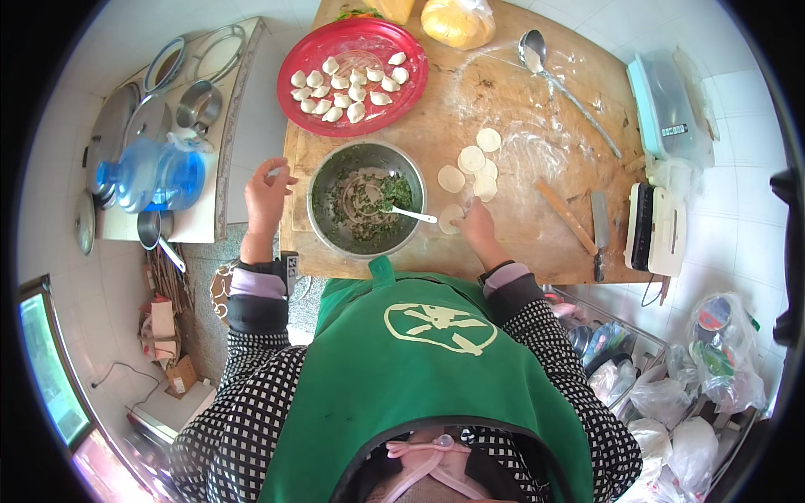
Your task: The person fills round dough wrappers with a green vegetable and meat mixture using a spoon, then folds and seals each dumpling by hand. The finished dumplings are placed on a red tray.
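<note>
My left hand (267,195) hovers left of a steel mixing bowl (316,217), its fingers loosely bent and nothing visible in them. Chopped green filling (358,217) lines the bowl, and a white-handled spoon (412,215) rests in it with the handle over the rim. On the wooden board, my right hand (479,227) touches the right edge of a round dough wrapper (449,219); whether it grips the wrapper is unclear. Several more wrappers (471,159) lie just beyond, some overlapping. Behind the bowl, a red tray (352,127) bears several folded dumplings (356,112).
A wooden rolling pin (566,217), a cleaver (599,220) and a white appliance (666,232) lie rightward on the floured board (528,251). Farther back are a long-handled ladle (575,104) and a bag of yellow stuff (458,25). A blue water jug (160,176) lies on the left counter.
</note>
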`<state>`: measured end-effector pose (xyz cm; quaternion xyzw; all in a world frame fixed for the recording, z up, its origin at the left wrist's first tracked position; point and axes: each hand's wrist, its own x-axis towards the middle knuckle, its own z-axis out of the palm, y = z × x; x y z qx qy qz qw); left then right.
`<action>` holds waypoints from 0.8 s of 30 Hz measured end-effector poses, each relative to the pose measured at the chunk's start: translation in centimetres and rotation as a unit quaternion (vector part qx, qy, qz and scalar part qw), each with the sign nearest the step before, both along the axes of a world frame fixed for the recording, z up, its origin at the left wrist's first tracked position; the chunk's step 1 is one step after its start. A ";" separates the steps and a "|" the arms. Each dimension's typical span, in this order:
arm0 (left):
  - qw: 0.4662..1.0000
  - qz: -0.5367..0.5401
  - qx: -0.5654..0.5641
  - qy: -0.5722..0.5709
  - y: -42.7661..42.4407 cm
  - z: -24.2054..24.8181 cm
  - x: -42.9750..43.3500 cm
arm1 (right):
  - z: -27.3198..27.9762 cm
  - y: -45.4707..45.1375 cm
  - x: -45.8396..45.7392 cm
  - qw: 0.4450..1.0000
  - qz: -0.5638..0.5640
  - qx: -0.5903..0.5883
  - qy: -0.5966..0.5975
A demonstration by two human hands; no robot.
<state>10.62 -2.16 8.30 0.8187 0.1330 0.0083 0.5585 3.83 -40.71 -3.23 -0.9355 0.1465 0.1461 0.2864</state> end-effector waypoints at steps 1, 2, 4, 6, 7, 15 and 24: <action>1.000 0.004 -0.015 0.004 -0.6 0.4 -1.6 | -0.1 0.0 0.2 1.000 -0.002 -0.004 0.013; 1.000 0.004 -0.031 0.005 -1.4 0.7 -3.0 | -0.2 0.0 0.3 1.000 -0.005 -0.008 0.025; 0.998 0.006 -0.066 0.008 -3.3 1.1 -5.7 | -0.4 -0.2 0.5 0.998 -0.001 -0.003 0.055; 0.997 -0.013 -0.078 0.008 -4.8 1.5 -7.8 | -0.5 -0.7 0.5 0.996 0.007 0.009 0.090; 0.997 -0.015 -0.081 0.006 -5.5 1.6 -8.7 | -0.7 -0.8 0.3 0.999 0.002 0.009 0.052; 0.992 -0.093 -0.082 0.024 -8.1 1.8 -13.2 | -2.1 -1.9 -1.1 0.999 0.010 0.048 0.022; 0.945 -0.228 -0.232 0.027 -10.5 0.1 -13.9 | 9.6 2.5 -3.9 0.915 0.198 0.349 -0.053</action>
